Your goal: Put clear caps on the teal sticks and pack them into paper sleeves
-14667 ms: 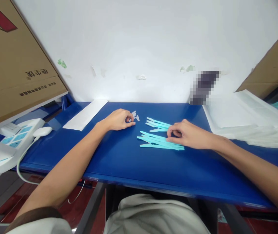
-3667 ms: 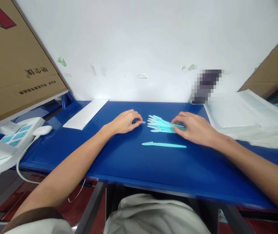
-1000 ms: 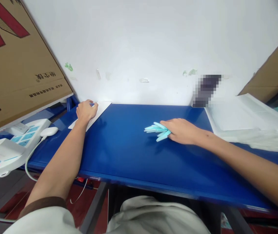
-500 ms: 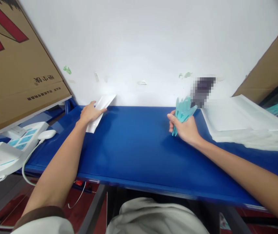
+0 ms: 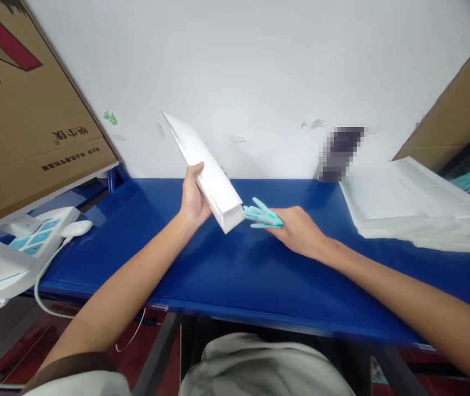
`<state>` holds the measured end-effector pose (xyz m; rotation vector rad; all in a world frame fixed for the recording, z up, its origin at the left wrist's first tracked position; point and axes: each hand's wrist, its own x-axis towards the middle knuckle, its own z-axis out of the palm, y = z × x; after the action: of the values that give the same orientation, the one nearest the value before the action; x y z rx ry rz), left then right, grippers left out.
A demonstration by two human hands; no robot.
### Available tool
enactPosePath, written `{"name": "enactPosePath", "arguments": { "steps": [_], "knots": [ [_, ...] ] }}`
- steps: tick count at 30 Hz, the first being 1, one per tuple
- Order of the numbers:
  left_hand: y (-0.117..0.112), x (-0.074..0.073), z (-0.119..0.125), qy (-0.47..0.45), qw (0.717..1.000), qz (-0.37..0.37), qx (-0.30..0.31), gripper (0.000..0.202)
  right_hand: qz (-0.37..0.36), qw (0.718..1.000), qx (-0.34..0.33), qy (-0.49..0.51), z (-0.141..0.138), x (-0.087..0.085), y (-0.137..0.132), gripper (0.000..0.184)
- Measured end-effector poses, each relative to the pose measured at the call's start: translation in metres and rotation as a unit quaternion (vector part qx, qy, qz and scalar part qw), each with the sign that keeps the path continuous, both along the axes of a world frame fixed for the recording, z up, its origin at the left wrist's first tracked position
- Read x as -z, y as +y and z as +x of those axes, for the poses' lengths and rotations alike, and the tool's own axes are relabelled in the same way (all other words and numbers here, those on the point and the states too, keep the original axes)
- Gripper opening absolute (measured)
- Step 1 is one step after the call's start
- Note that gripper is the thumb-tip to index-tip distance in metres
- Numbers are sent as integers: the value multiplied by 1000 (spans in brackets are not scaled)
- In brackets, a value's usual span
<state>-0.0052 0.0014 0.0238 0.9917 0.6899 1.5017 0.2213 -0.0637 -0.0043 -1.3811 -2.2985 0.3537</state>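
Note:
Gripped in my left hand [image 5: 195, 195] is a long white sleeve-like bag [image 5: 212, 176], tilted, its far corner up by the wall and its near end down toward my right. That near end has a boxy, squared shape. My right hand [image 5: 303, 232] is closed around a bundle of thin teal strips [image 5: 263, 213], whose tips fan out leftward. The tips come right up to the bag's near end; I cannot tell whether any are inside it. What exactly the teal pieces are is not clear, and part of the bundle is hidden by my fingers.
Flat translucent white bags [image 5: 420, 203] lie stacked on the right of the blue table [image 5: 235, 286]. Beside them stands a pixelated dark item [image 5: 340, 154] against the white wall. A power strip [image 5: 39, 247] with plugs sits at the left, below a large cardboard box [image 5: 32, 126].
My left hand has lifted the white bag off the table and moved it right, its near end now squared out. My right hand has brought the teal bundle left to it, tips turned leftward.

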Motion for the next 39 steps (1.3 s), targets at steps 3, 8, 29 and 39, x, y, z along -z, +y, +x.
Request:
{"name": "enactPosePath", "arguments": {
  "steps": [3, 8, 29, 39],
  "knots": [
    [-10, 6, 19, -50, 998, -13, -18, 48, 6, 993, 24, -116, -3, -5, -4, 25],
    [-10, 15, 27, -48, 993, -20, -105, 49, 32, 972, 63, -223, -10, -13, -11, 19],
    [-12, 37, 38, 16, 994, -51, -96, 44, 33, 953, 81, -290, -2, -18, -3, 19],
    [-21, 43, 53, -10, 991, -115, -62, 38, -61, 980, 44, -184, -4, -50, 16, 48]
  ]
}}
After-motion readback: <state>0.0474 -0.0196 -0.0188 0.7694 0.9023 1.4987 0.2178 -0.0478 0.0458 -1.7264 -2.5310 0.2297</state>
